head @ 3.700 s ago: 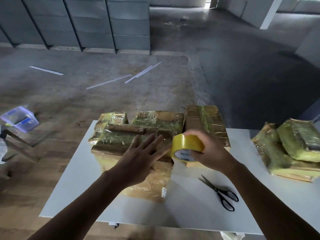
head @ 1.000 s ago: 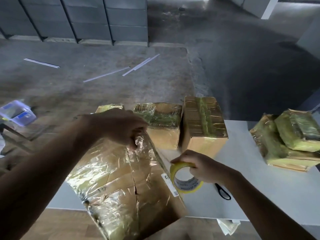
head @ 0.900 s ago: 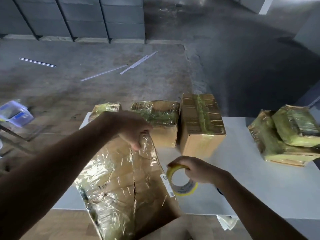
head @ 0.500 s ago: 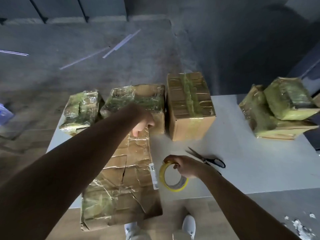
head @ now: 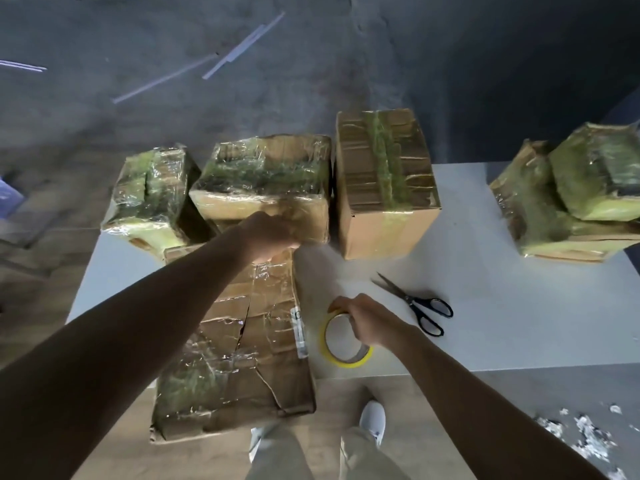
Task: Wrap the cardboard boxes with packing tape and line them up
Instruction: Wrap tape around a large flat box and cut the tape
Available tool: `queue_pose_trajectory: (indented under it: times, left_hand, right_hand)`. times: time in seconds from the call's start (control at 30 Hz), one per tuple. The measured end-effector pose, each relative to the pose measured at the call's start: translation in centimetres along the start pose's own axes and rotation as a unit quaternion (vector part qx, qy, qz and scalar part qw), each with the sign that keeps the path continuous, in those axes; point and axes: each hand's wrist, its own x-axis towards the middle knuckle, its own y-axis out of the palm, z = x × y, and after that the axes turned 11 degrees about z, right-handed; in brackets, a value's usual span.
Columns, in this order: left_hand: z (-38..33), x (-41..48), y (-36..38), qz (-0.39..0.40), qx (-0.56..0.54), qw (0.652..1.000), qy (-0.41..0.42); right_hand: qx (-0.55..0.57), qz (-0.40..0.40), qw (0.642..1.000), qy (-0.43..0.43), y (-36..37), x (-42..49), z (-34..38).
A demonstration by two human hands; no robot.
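A large flat cardboard box (head: 249, 344), shiny with tape, lies on the white table (head: 485, 306) and juts past its near edge. My left hand (head: 268, 237) grips its far end. My right hand (head: 369, 322) holds a yellow roll of packing tape (head: 337, 351) just right of that box, low over the table. Three taped boxes stand in a row at the table's far edge: a small one (head: 152, 195), a middle one (head: 266, 181) and a taller one (head: 384, 178).
Black scissors (head: 415, 303) lie right of the tape roll. Two more taped boxes (head: 571, 192) are stacked at the far right. My legs and a white shoe (head: 374, 419) show below the table edge. White scraps (head: 585, 434) litter the floor at right.
The large box, first flat under my left palm, was then tipped up on end and has come down flat again. My right hand carried the tape roll down beside it. The view tilted downward.
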Motion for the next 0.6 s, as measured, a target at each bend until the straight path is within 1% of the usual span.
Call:
queue_pose_trajectory:
  times: [0.13,0.2,0.33,0.4,0.47,0.5,0.53,0.6]
  left_hand:
    - [0.1,0.5,0.1,-0.033,0.046,0.998,-0.029]
    - [-0.6,0.6,-0.2,-0.062,0.043,0.996,-0.055]
    - [-4.1,-0.8,-0.9,-0.127,-0.005,0.988,-0.09]
    - [-7.5,-1.6,-0.7,-0.148,-0.083,0.982,-0.082]
    - [-11.9,-2.6,0.1,-0.117,-0.196,0.972,-0.063]
    - [-13.8,-3.2,0.5,-0.096,-0.234,0.966,-0.054]
    - [-15.4,-3.7,1.0,-0.085,-0.254,0.962,-0.05]
    - [-17.3,-4.0,2.1,-0.075,-0.226,0.971,-0.036]
  right_hand:
    - [0.002,-0.022,1.0,-0.015,-0.7,0.8,0.5]
    - [-0.01,-0.029,0.999,-0.02,-0.7,1.2,0.6]
    - [-0.02,-0.036,0.999,-0.009,-0.3,1.3,0.3]
    - [-0.005,-0.051,0.999,-0.01,-0.2,1.4,0.2]
    - [0.019,-0.063,0.998,0.01,-0.2,1.5,0.3]
    - [0.014,-0.067,0.998,0.014,-0.2,1.4,0.3]
    - [0.006,-0.066,0.998,0.009,-0.3,1.4,0.3]
    - [-0.005,-0.061,0.998,0.0,-0.7,1.3,0.3]
